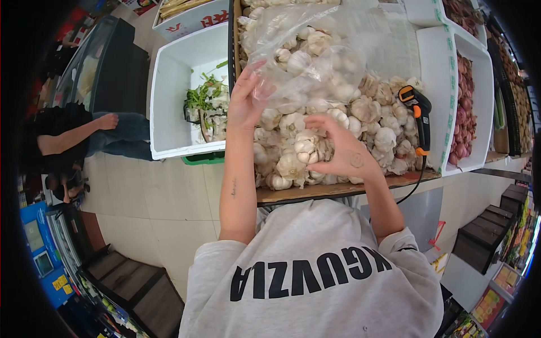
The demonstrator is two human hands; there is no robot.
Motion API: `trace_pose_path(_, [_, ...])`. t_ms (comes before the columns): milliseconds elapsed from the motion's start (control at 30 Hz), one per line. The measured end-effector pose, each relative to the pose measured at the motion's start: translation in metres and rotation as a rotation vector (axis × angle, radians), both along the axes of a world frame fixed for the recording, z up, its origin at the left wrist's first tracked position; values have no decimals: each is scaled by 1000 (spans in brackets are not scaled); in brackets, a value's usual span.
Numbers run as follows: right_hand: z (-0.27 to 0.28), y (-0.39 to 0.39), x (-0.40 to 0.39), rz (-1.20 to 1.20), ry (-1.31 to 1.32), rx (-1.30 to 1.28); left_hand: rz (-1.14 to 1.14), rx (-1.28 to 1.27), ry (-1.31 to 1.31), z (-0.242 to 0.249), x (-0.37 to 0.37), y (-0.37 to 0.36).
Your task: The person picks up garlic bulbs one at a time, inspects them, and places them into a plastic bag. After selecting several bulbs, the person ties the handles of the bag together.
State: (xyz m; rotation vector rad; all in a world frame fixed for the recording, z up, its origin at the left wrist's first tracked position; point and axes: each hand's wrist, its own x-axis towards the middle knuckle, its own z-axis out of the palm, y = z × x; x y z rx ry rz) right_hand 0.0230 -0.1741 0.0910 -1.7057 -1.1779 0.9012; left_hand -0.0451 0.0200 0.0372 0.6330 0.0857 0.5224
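Note:
My left hand (246, 98) is raised over the garlic heap, fingers closed on the edge of a clear plastic bag (307, 76). The bag spreads to the right above the bulbs, and several garlic bulbs show through it. Lower down, my right hand (349, 149) curves around a garlic bulb (311, 147), fingers on the far side and thumb on the near side. Beneath both hands lies the heap of loose garlic (372, 110). A black and orange handheld scanner (417, 115) with a cable rests on the heap's right side.
Left of the garlic stands a white foam box (169, 101) with green trimmings (208, 98). On the right, another white foam box (484, 112) holds shallots (463, 112). A cardboard edge (349, 188) runs along the front. Another person's arm (73, 138) appears at far left.

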Motion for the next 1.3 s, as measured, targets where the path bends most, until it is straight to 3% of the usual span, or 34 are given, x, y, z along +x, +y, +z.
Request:
trace_pose_path(367, [13, -9, 3, -79, -79, 75, 87, 26, 110, 2, -1, -2])
trace_pose_path(433, [11, -6, 5, -60, -103, 104, 6, 12, 31, -6, -1, 2])
trace_pose_path(533, [6, -8, 5, -70, 228, 152, 21, -12, 33, -3, 1, -2])
trace_pose_path(567, [4, -5, 6, -63, 224, 160, 45, -48, 75, -2, 1, -3])
trace_pose_path(633, [1, -4, 7, 76, 910, 294, 24, -49, 54, -2, 1, -1])
trace_pose_path(667, [-1, 1, 1, -171, 934, 179, 30, -39, 63, -3, 1, -1])
trace_pose_path(700, [-10, 0, -1, -180, 932, 178, 35, -32, 73, -3, 1, -1])
trace_pose_path(767, [-34, -3, -4, -242, 1832, 203, 35, -29, 81, -3, -1, -1])
trace_pose_path(1067, [-13, -5, -4, -349, 1548, 293, 44, 1, 94, -2, 1, -2])
trace_pose_path(1133, [-14, -4, -3, -179, 1203, 417, 46, -23, 99, -3, 1, -2])
trace_pose_path(1300, [2, -5, -5, -214, 988, 417, 67, -16, 127, -1, 1, -4])
